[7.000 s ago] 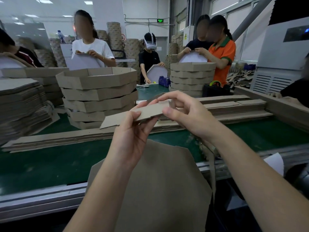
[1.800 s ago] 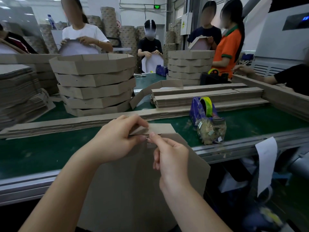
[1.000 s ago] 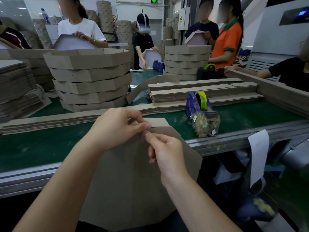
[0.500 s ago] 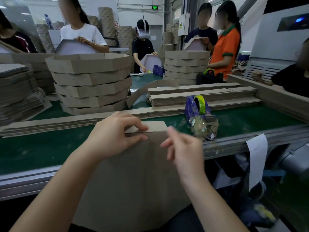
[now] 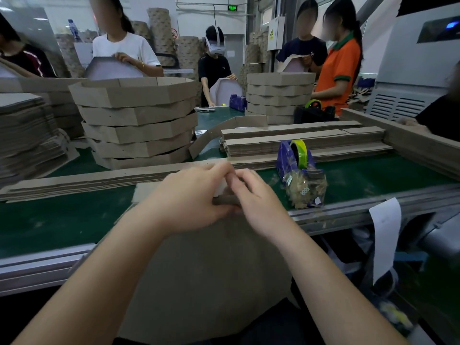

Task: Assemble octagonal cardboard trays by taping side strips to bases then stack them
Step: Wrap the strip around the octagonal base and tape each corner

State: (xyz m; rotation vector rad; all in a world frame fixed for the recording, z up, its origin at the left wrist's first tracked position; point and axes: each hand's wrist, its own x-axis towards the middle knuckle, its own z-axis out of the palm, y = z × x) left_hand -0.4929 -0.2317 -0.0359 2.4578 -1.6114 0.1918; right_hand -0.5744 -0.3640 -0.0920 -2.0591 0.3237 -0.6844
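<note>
though under hands (image 5: 189, 197), strip end (image 5: 224, 200) (blurred)

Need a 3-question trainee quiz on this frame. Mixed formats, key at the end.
1. True or false: the tape dispenser stands on the green belt, to the right of both hands.
2. Where do the left hand and right hand meet?
A. At the far edge of the octagonal base, on the side strip
B. On the tape dispenser
C. Flat on the green belt
3. Fill in: the tall stack of finished trays stands to the ____ of the tape dispenser.

Key: 1 true; 2 A; 3 left.
</note>
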